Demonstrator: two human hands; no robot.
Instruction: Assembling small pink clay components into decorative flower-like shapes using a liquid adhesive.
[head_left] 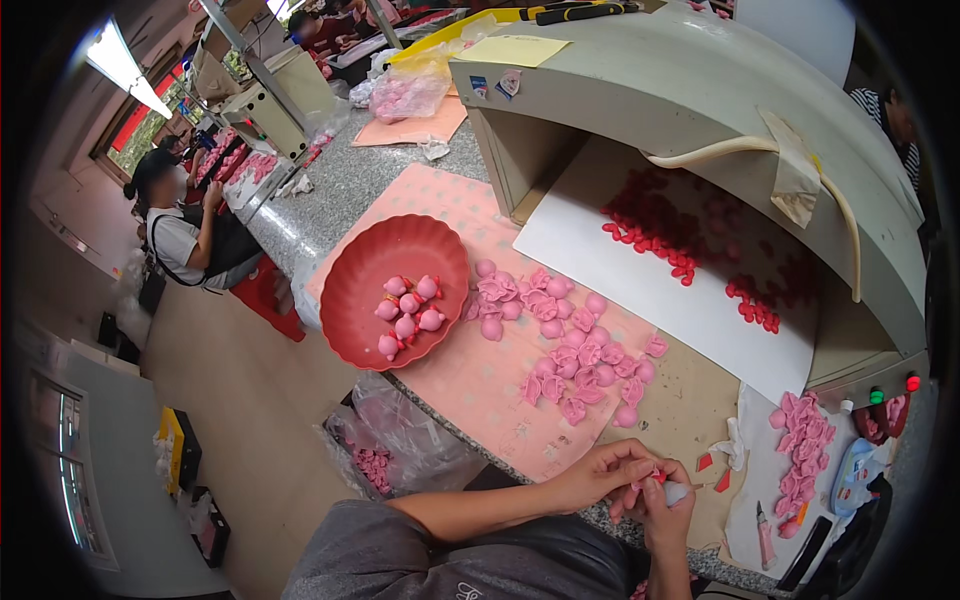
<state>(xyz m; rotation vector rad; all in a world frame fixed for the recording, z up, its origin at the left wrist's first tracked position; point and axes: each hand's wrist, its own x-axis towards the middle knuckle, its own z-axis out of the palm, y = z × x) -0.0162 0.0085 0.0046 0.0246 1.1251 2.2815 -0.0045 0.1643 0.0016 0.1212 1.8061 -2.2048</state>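
Near the table's front edge my left hand (pixel 604 474) and my right hand (pixel 668 508) meet, fingers closed. Between their fingertips is a small red and pink piece (pixel 657 477), partly hidden. A whitish rounded thing (pixel 678 492) shows at my right fingers; its kind is unclear. Beyond my hands, pink balls and ruffled pink pieces (pixel 588 362) lie scattered on a pink dotted cloth (pixel 440 368). To the left, a red fluted bowl (pixel 345 300) holds several pink balls with red parts (pixel 405 326). Small flat red pieces (pixel 722 482) lie right of my hands.
A grey arched machine (pixel 640 90) stands at the back, with red pieces (pixel 650 235) on its white sheet (pixel 600 255). More pink pieces (pixel 800 450), a pink-handled tool (pixel 765 540) and a blue pack (pixel 857 478) lie right. Another person (pixel 185 225) sits far left.
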